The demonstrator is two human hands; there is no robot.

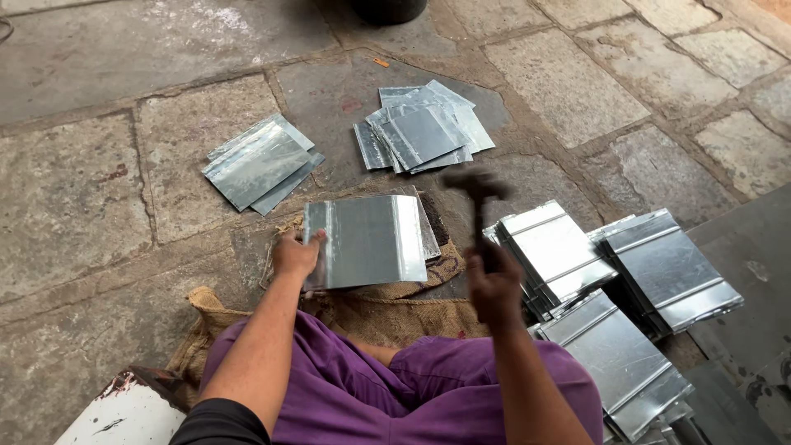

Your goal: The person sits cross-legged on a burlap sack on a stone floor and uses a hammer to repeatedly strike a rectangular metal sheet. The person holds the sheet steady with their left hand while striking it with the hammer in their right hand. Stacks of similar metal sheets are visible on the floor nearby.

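Left hand (295,254) grips the left edge of a folded-edge metal sheet (367,241), fingers closed over it, pinning it flat on a dark block (434,219) that sits on burlap sacking (387,313). Right hand (493,288) is fisted around the handle of a hammer (476,198), raised just right of the sheet; hammer head is motion-blurred, above the sheet's upper right corner and not touching it.

Around: a fanned pile of flat sheets (424,128) lies beyond the work spot, another small flat stack (259,162) up and to the left, both well apart from the hands. To the right, stacks of ribbed sheets (610,280) sit close beside the right hand and crowd that side. A dark slab (746,272) lies at far right. A white painted object (124,416) shows at lower left beside the purple-clothed legs (428,387). A dark round container (387,8) stands at the top edge. Stone paving (82,189) is underneath everything.
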